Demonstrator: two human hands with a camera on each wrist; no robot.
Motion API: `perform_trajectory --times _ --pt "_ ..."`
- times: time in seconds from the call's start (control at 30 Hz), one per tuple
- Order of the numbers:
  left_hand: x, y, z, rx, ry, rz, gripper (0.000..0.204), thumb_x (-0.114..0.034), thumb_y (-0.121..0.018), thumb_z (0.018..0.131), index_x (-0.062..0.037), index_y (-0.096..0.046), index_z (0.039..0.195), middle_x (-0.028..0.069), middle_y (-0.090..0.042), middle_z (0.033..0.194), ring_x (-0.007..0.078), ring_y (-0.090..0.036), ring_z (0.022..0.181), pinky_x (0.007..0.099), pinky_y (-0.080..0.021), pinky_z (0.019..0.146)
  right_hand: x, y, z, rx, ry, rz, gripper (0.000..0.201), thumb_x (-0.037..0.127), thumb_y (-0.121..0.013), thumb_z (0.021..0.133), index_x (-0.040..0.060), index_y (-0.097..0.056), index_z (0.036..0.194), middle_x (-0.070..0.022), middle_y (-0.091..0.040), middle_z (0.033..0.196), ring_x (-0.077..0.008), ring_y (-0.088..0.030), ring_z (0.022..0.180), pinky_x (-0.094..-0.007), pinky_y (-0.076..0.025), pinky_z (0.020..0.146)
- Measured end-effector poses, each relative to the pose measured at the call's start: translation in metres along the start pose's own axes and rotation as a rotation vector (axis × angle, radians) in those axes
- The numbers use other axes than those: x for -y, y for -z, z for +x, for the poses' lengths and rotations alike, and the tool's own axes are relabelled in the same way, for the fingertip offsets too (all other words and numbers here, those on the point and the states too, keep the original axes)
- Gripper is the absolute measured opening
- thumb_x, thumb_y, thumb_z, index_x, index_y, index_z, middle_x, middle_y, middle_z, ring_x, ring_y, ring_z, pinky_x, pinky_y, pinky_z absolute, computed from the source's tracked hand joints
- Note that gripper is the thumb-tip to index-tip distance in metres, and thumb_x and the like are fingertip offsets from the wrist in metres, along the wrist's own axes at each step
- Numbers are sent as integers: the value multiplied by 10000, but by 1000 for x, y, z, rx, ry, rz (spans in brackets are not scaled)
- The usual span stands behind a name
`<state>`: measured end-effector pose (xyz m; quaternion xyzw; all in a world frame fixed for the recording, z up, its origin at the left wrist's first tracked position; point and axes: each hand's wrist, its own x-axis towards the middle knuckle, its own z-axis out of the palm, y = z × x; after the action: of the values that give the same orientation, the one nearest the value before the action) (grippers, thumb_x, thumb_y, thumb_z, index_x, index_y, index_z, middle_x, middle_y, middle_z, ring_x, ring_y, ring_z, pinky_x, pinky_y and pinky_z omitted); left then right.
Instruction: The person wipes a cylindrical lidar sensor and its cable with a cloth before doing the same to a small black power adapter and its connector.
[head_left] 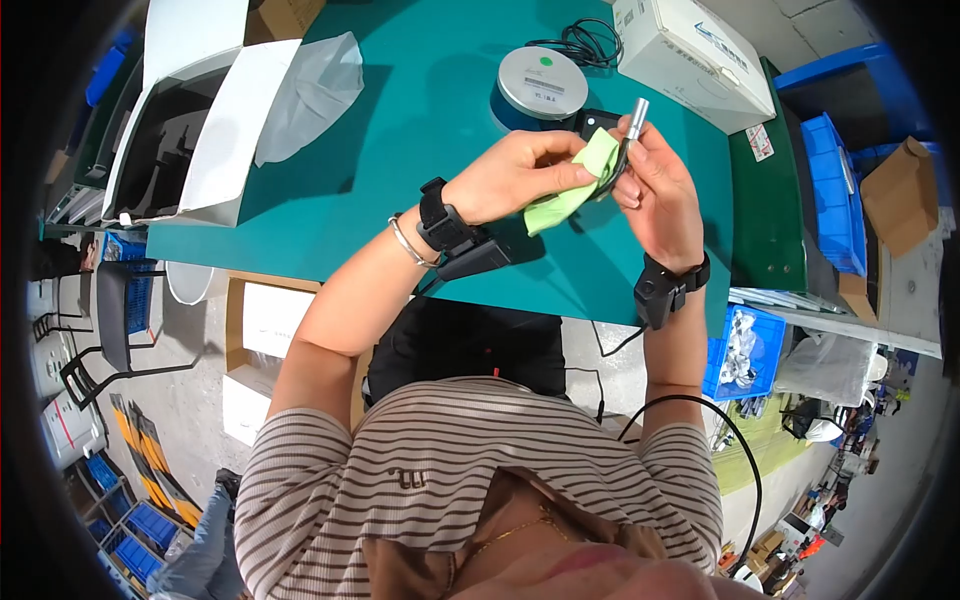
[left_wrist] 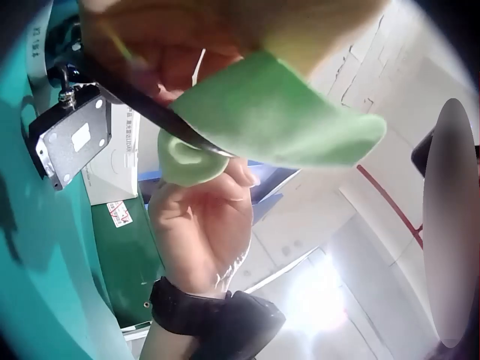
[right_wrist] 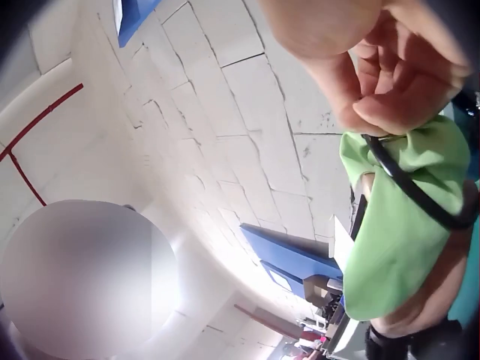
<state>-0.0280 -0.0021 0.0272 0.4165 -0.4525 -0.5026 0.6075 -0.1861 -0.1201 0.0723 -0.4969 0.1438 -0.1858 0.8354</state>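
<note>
In the head view my left hand (head_left: 520,175) pinches a light green cloth (head_left: 560,208) between thumb and fingers. Beside it, my right hand (head_left: 662,195) grips a black cable with a silver metal cylinder (head_left: 638,118) at its end, pointing up and away. The left wrist view shows the cloth (left_wrist: 262,112) with the dark cable (left_wrist: 150,109) passing across it, and my right hand (left_wrist: 202,229) behind. In the right wrist view my right hand's (right_wrist: 382,75) curled fingers hold the cable (right_wrist: 412,191), which loops in front of the cloth (right_wrist: 397,247).
A round tin (head_left: 542,85) stands on the teal table (head_left: 420,130), near a coiled black cable (head_left: 580,42) and a small black device (left_wrist: 75,139). A white carton (head_left: 695,60) is at the back right. An open white box (head_left: 190,150) and a plastic bag (head_left: 315,95) are at left.
</note>
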Motion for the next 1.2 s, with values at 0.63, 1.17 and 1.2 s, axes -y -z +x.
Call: perform_trajectory --times 0.63,1.17,1.2 --pt "-4 19 4 -471 -233 -25 223 -184 -589 943 4 -609 1061 14 -644 917 69 -585 814 225 -477 715 -21 56 -89 -497 218 -76 237 41 -483 939 25 -518 1173 -58 -566 993 -97 -490 711 -222 -402 641" --pt "2 36 10 -519 -106 -82 289 -239 -588 938 16 -610 1074 32 -639 920 85 -590 775 233 -473 683 -32 114 -40 -506 109 -1214 387 42 -576 898 67 -495 1276 -32 -603 848 -87 -523 646 -243 -428 567" --pt "2 36 9 -525 -112 -84 288 -236 -589 937 17 -609 1074 32 -639 918 86 -590 772 233 -473 679 -32 114 -38 -540 166 -1338 382 39 -580 882 90 -508 1254 -78 -611 849 -172 -569 684 -297 -455 594"
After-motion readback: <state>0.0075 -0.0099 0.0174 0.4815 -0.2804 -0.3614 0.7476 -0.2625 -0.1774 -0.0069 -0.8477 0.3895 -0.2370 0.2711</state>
